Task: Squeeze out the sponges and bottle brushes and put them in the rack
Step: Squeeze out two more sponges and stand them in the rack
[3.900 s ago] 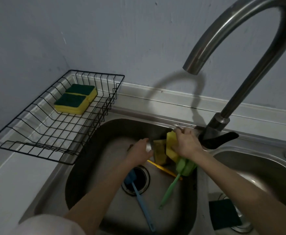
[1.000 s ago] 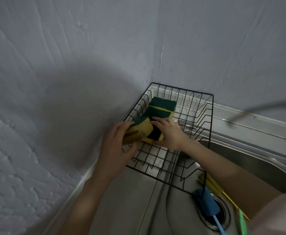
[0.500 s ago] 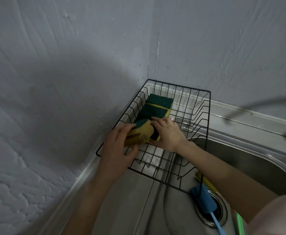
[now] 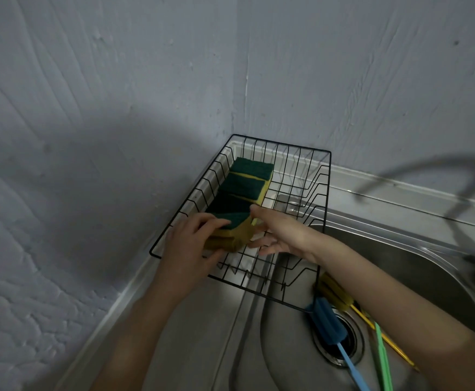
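Hands: our left hand (image 4: 187, 251) is curled around the near end of a yellow sponge with a dark green scouring top (image 4: 230, 228), thumb and fingers closed on it; our right hand (image 4: 275, 232) is spread open, fingertips resting on that sponge's far side, gripping nothing.
Sponge in hand: low over the near left part of the black wire rack (image 4: 325, 193); we cannot tell whether it already rests on the wires.
Risk, sponge: if we let go while it sits askew, it may tip onto its edge or catch between the wires, since the rack floor is open grid.
Risk, rack: its near right corner overhangs the steel sink basin (image 4: 428, 277); a heavy push there could tilt it, we judge.
Risk, drip: sponges not wrung enough would drip through onto the table.
Rack contents: two more yellow-and-green sponges (image 4: 246, 180) lie flat in a row along the left side, touching each other.
Sink contents: a blue foam bottle brush (image 4: 328, 324) over the drain, a yellow bottle brush (image 4: 335, 293) and a green handle (image 4: 381, 354), all not yet racked.
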Tool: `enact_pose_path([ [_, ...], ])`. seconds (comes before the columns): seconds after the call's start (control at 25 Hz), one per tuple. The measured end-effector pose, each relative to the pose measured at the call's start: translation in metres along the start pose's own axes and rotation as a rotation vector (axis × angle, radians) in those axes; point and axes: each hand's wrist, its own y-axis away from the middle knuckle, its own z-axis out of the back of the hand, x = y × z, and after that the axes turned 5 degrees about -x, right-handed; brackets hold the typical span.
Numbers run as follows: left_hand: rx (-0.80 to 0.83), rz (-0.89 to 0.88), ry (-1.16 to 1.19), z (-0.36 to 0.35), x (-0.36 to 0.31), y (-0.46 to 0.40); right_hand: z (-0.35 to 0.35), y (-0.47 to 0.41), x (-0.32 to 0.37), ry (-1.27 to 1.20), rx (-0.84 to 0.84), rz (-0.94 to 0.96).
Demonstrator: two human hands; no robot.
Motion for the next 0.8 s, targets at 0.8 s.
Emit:
enact_pose_path([
  [0.8, 0.317, 0.144, -0.112, -0.008, -0.003, -0.003, -0.035, -0.019, -0.019, 0.593, -0.208, 0.168],
])
